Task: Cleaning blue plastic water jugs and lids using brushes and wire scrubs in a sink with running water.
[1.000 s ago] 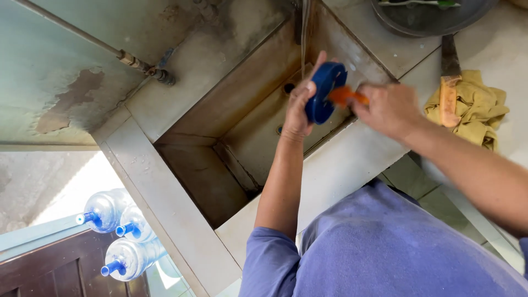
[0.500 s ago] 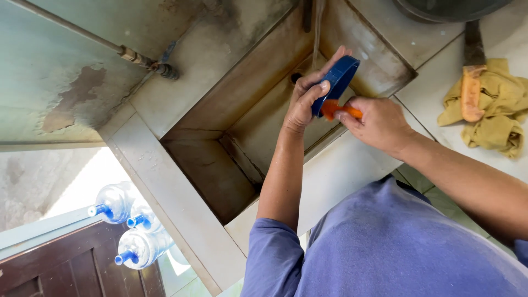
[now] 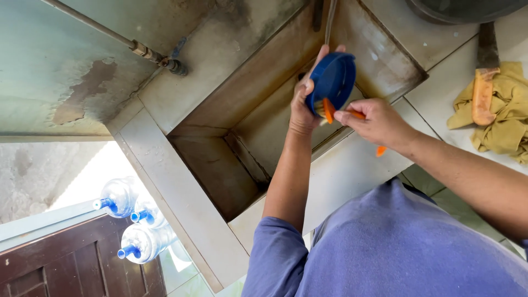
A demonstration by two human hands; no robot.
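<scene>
Right hand (image 3: 374,122) grip clamped on orange-handled brush (image 3: 329,111), bristle end pressed inside the blue lid (image 3: 333,82). Left hand (image 3: 304,104) grip closed round the lid's rim, holding it tilted over the sink (image 3: 220,170), near its front edge, under a thin water stream (image 3: 328,25). Looks like mid-scrub. Next move likely calls for rotating the lid. Yellow cloth (image 3: 503,110) lies on the surface's far right.

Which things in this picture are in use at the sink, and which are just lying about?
In use: blue round lid in left hand; orange brush in right hand; sink.

Lying about: yellow cloth, knife, water bottles, wall pipe.
</scene>
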